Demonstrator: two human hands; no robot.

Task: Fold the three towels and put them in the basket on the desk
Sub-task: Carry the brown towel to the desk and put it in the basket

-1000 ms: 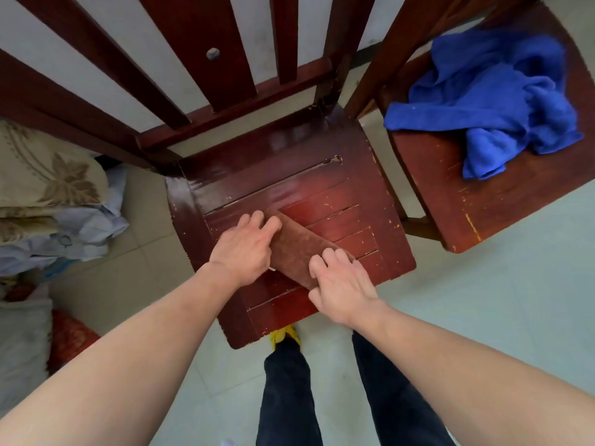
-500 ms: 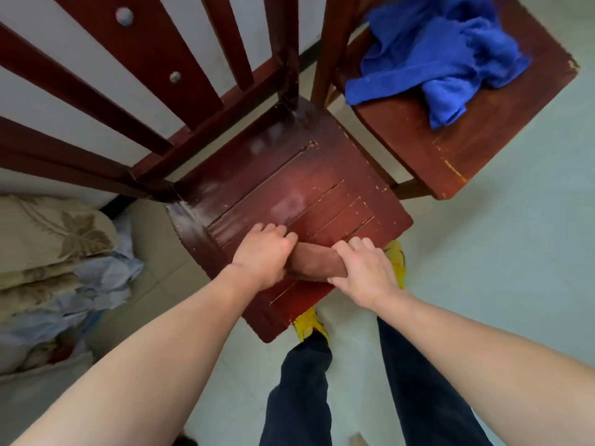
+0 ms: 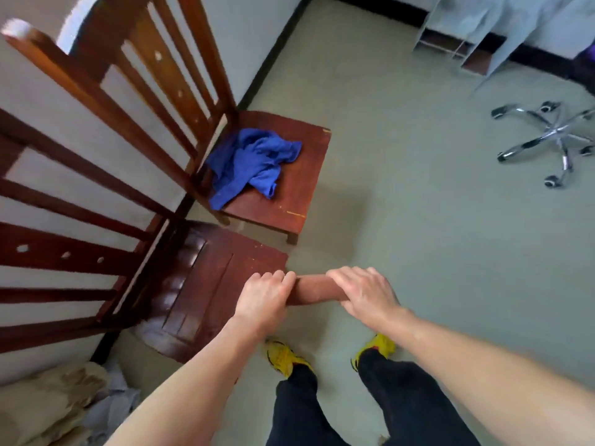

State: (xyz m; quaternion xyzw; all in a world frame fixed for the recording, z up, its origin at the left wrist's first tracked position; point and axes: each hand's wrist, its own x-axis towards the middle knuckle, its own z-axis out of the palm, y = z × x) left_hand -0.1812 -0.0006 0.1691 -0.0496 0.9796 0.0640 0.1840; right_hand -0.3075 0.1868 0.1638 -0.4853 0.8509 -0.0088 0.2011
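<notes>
The folded brown towel [image 3: 314, 290] sits at lower centre of the frame, held as a short horizontal bundle between 2 hands. The left hand [image 3: 262, 299] is closed over its left end, fingers curled on top; the right hand [image 3: 363, 292] is clamped over its right end. Only the middle span of cloth shows between them. The bundle is clear of the near chair [image 3: 206, 284], just off that seat's right edge, above the floor. At centre frame, a crumpled blue towel [image 3: 251, 164] lies unfolded on the far chair [image 3: 302, 175]. Yellow shoes [image 3: 285, 357] stand below the hands.
</notes>
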